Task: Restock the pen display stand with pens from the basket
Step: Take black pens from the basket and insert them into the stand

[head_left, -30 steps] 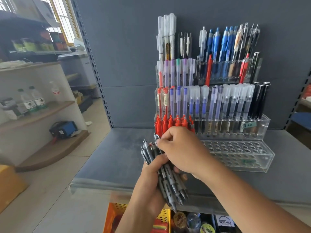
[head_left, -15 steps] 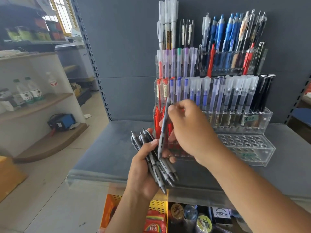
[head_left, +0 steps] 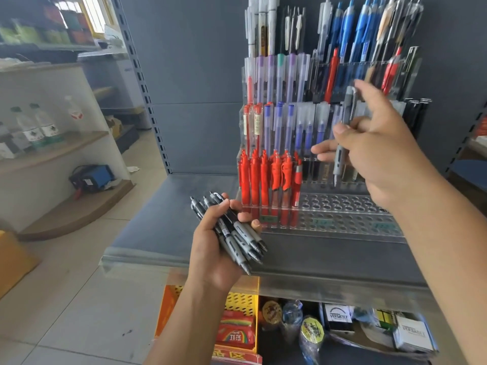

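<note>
One gray pen [head_left: 342, 143] is held in the right hand [head_left: 379, 154]. It is pinched between the thumb and a finger, and the other fingers are spread out. A second ago this hand was down at the bunch of pens [head_left: 234, 233]. Now the pen is pulled free and carried over to the right, tip down, just above the empty holes of the pen stand [head_left: 342, 204]. It is not yet put in a hole. The pen is judged to be nearly in its place, to the right of the red pens [head_left: 263, 177]. The bunch is gripped in the left hand [head_left: 213, 246], low in front of the stand, over the gray shelf [head_left: 171, 219].

Some things are hard to see. The right hand is blurred, so the hole being aimed at cannot be told. The tops of the highest pens are cut off. The yellow basket [head_left: 239, 301] is mostly hidden under the shelf and behind the left arm. The pens in the bunch cannot be counted.
</note>
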### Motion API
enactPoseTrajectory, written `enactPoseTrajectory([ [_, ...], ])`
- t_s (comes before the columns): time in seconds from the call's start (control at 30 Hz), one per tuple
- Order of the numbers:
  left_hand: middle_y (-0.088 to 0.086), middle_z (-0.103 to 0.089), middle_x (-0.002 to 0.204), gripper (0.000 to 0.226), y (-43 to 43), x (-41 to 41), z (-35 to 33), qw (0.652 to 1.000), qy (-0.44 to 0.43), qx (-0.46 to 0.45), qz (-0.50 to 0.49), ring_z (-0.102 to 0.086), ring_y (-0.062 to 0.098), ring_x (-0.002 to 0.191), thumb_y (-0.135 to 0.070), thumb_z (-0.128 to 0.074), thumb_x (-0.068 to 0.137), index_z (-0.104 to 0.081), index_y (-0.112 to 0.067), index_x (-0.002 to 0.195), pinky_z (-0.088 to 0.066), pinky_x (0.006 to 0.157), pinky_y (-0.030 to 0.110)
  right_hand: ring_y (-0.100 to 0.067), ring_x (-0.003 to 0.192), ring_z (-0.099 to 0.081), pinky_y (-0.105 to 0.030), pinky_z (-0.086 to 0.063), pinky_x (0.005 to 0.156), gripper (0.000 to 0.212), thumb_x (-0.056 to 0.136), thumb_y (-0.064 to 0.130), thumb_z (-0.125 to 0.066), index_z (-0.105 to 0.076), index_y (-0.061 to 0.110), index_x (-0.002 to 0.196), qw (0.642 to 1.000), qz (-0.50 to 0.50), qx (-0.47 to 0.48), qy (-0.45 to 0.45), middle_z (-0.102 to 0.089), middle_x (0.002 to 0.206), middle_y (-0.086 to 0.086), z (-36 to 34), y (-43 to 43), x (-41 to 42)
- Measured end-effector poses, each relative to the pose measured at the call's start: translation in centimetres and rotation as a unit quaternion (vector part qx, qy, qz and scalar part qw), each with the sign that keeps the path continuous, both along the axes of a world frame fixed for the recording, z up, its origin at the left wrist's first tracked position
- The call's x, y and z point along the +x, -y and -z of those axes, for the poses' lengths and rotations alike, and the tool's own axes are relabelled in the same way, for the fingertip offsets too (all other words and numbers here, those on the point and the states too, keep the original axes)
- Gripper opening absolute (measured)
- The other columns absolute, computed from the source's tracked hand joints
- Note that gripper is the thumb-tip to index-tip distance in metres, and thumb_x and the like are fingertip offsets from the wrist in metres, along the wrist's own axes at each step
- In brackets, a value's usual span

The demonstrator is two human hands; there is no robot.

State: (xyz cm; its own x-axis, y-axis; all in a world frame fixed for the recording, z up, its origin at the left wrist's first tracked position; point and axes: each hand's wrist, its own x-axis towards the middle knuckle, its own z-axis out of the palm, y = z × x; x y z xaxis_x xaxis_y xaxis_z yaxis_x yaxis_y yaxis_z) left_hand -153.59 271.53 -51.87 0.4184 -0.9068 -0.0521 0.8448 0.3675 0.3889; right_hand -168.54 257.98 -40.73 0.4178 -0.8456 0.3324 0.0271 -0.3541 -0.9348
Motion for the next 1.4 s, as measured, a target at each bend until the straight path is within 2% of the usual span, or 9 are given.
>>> enactPoseTrajectory([
  [0.2, -0.004, -0.060, 0.079, 0.018, 0.2, 0.1, 0.2, 1.000, 0.012, 0.020, 0.010, -0.057, 0.012, 0.057, -0.015, -0.063, 0.080, -0.056, -0.017, 0.097, -0.056, 0.060, 0.027, -0.014, 0.080, -0.074, -0.034, -0.061, 0.078, 0.034, 0.102, 0.005, -0.053, -0.054, 0.030, 0.123, 0.999, 0.037, -0.004, 0.039, -0.065, 0.096, 0.000, 0.7, 0.5, -0.1],
  [0.37, -0.003, -0.060, 0.080, 0.026, 0.2, 0.0, 0.2, 1.000, 0.017, 0.020, 0.006, -0.058, 0.013, 0.058, -0.014, -0.061, 0.081, -0.052, -0.017, 0.106, -0.055, 0.060, 0.029, 0.004, 0.087, -0.064, -0.013, -0.046, 0.078, 0.021, 0.102, 0.012, -0.054, -0.063, 0.028, 0.113, 0.997, 0.055, -0.017, 0.041, -0.071, 0.094, 0.013, 1.6, 0.7, 0.5],
  [0.57, -0.001, -0.059, 0.083, 0.021, 0.4, -0.1, 0.3, 1.000, 0.018, 0.024, 0.005, -0.056, 0.014, 0.062, -0.013, -0.059, 0.084, -0.052, -0.016, 0.103, -0.056, 0.063, 0.032, -0.005, 0.084, -0.070, -0.020, -0.053, 0.076, 0.025, 0.102, 0.006, -0.053, -0.058, 0.018, 0.123, 0.996, 0.057, -0.038, 0.058, -0.070, 0.100, 0.007, 2.3, 0.7, 0.9],
  [0.77, -0.001, -0.058, 0.083, 0.023, 0.4, 0.0, 0.5, 1.000, 0.014, 0.023, 0.014, -0.056, 0.014, 0.064, -0.012, -0.058, 0.085, -0.051, -0.016, 0.107, -0.056, 0.064, 0.033, -0.008, 0.090, -0.073, -0.013, -0.050, 0.066, 0.065, 0.102, -0.001, -0.049, -0.024, 0.034, 0.151, 0.993, 0.022, -0.110, 0.036, -0.052, 0.105, -0.003, 2.8, 0.6, 0.8],
  [0.97, 0.000, -0.058, 0.084, 0.036, 0.5, 0.0, 0.6, 1.000, 0.005, 0.011, 0.014, -0.056, 0.015, 0.064, -0.011, -0.059, 0.083, -0.045, -0.017, 0.116, -0.055, 0.063, 0.033, -0.004, 0.093, -0.072, -0.016, -0.052, 0.066, 0.077, 0.100, 0.002, -0.053, -0.015, 0.042, 0.153, 0.983, 0.039, -0.177, -0.008, -0.031, 0.154, -0.016, 4.1, 0.7, 1.2],
  [1.07, 0.000, -0.058, 0.085, 0.036, 0.5, 0.0, 0.7, 1.000, 0.006, 0.009, 0.016, -0.056, 0.015, 0.065, -0.011, -0.059, 0.084, -0.045, -0.017, 0.117, -0.055, 0.063, 0.034, -0.012, 0.086, -0.066, -0.017, -0.052, 0.073, 0.077, 0.097, 0.009, -0.062, -0.020, 0.046, 0.150, 0.974, 0.078, -0.212, -0.035, -0.053, 0.125, -0.005, 5.0, 1.0, 1.3],
  [1.17, 0.000, -0.058, 0.085, 0.036, 0.5, 0.0, 0.7, 1.000, 0.004, 0.006, 0.014, -0.056, 0.016, 0.065, -0.011, -0.059, 0.084, -0.045, -0.017, 0.117, -0.055, 0.063, 0.034, -0.015, 0.084, -0.061, -0.025, -0.053, 0.075, 0.077, 0.095, 0.010, -0.066, -0.023, 0.044, 0.149, 0.968, 0.082, -0.230, -0.053, -0.055, 0.097, -0.002, 6.0, 1.1, 1.6],
  [1.33, 0.000, -0.058, 0.085, 0.037, 0.5, 0.0, 0.7, 1.000, 0.008, 0.007, 0.011, -0.056, 0.016, 0.065, -0.011, -0.059, 0.084, -0.045, -0.017, 0.117, -0.055, 0.063, 0.034, -0.013, 0.092, -0.061, -0.023, -0.048, 0.078, 0.076, 0.093, 0.011, -0.068, -0.027, 0.036, 0.152, 0.959, 0.086, -0.256, -0.088, -0.052, 0.105, 0.019, 6.6, 0.9, 1.9],
  [1.4, 0.000, -0.059, 0.084, 0.037, 0.4, 0.0, 0.7, 1.000, 0.011, 0.009, 0.008, -0.057, 0.016, 0.065, -0.011, -0.060, 0.083, -0.045, -0.017, 0.117, -0.055, 0.063, 0.034, -0.012, 0.088, -0.061, -0.010, -0.043, 0.073, 0.077, 0.093, 0.010, -0.068, -0.026, 0.033, 0.154, 0.954, 0.094, -0.268, -0.097, -0.058, 0.118, 0.006, 6.5, 0.9, 1.9],
])
